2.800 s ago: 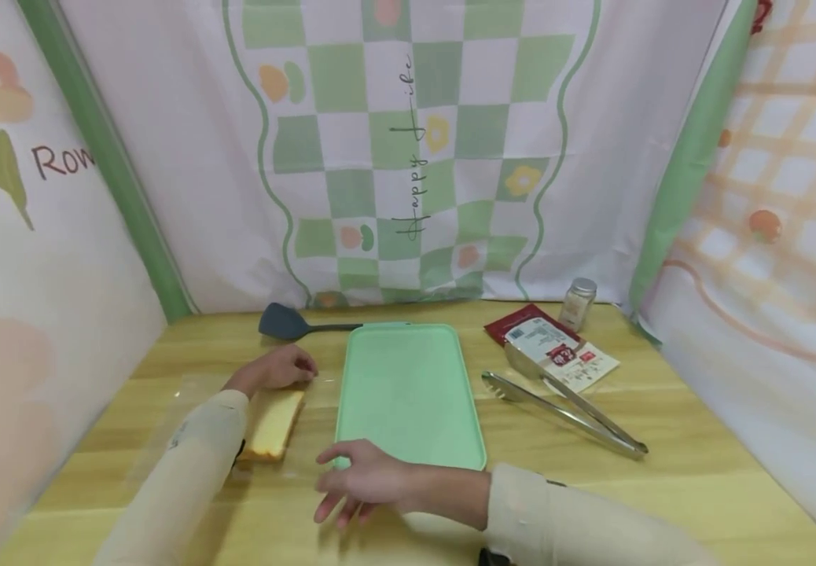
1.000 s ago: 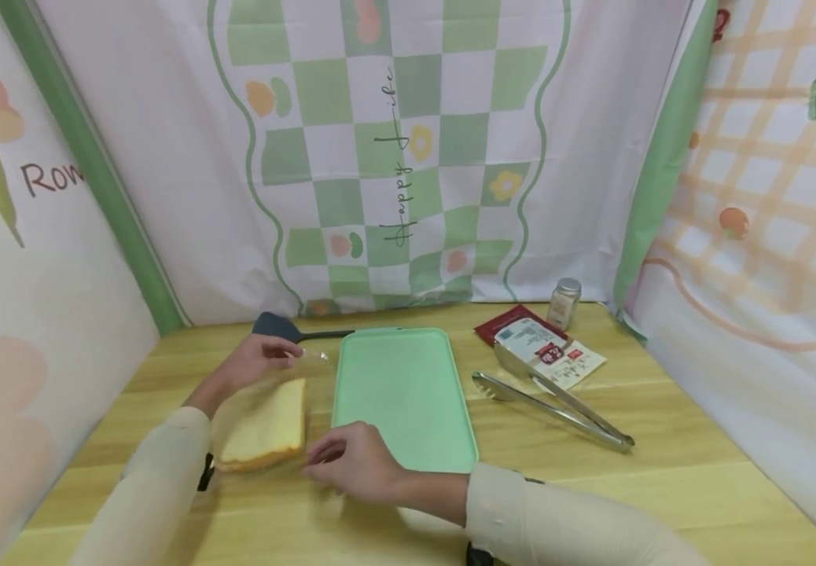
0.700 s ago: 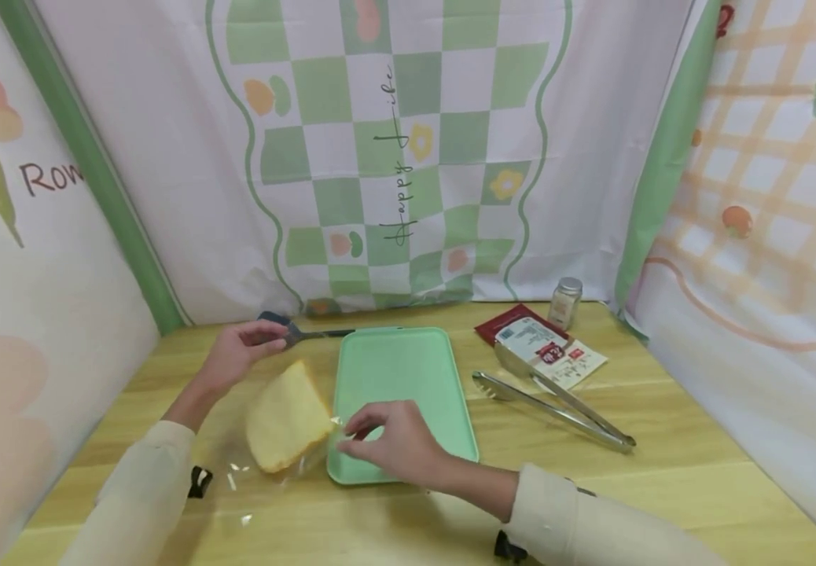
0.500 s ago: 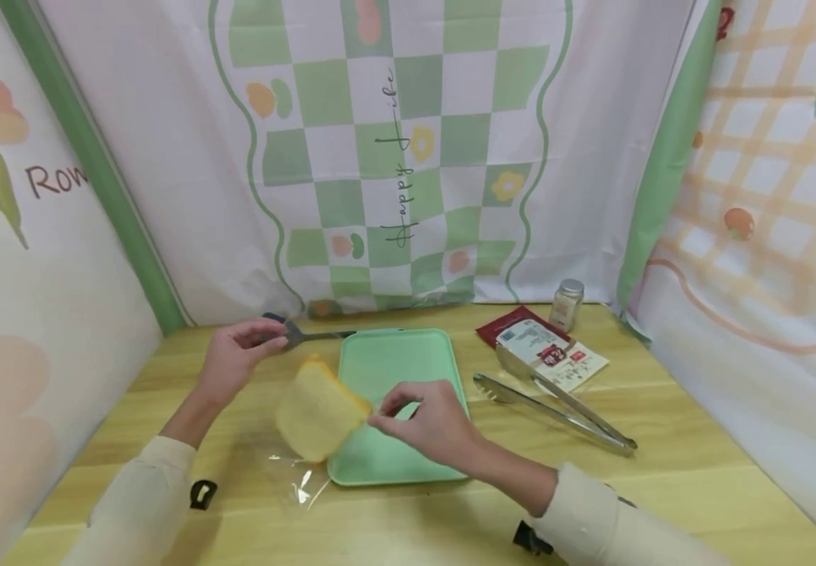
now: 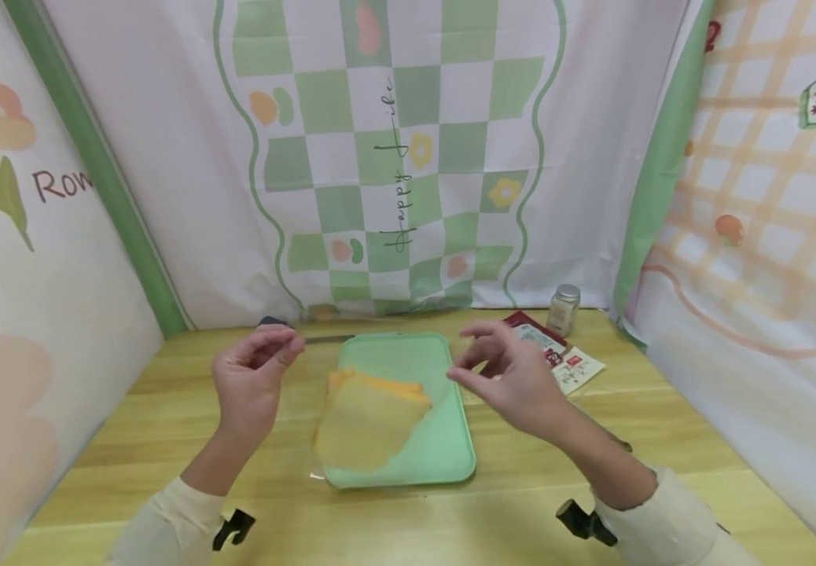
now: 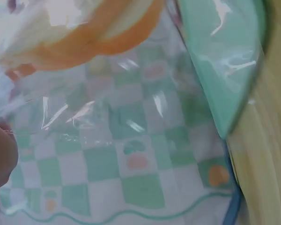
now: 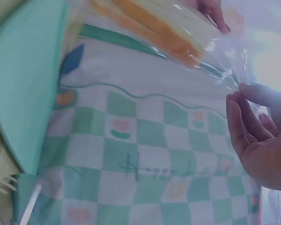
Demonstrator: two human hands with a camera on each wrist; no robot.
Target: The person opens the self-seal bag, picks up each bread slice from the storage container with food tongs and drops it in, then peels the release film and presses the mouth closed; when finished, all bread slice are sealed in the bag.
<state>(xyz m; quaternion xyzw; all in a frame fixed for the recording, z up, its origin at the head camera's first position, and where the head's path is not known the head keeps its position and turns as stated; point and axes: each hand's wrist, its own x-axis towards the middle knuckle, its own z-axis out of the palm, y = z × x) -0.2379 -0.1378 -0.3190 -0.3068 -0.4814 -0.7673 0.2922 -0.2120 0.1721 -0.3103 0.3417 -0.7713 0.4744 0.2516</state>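
A clear plastic bag (image 7: 215, 51) with slices of toast bread (image 5: 373, 424) in it hangs over the light green tray (image 5: 450, 464) in the head view. My left hand (image 5: 252, 381) pinches the bag's upper left between thumb and fingers. On the other side my right hand (image 5: 514, 381) pinches an upper corner; the right wrist view shows the film gathered at the fingertips (image 7: 241, 89). Two slices, brown crust edges outward, lie against each other inside the bag in both wrist views. The film is nearly invisible from the head camera.
A dark spatula (image 5: 330, 339) lies behind the tray, its blade partly behind my left hand. At the right are a red and white food pouch (image 5: 576, 373) and a glass jar with a metal lid (image 5: 563, 312). Metal tongs are mostly hidden by my right arm.
The bagged bread has been lifted off the table at the left and carried right, over the tray. My right hand has moved right and up, spreading away from the left hand.
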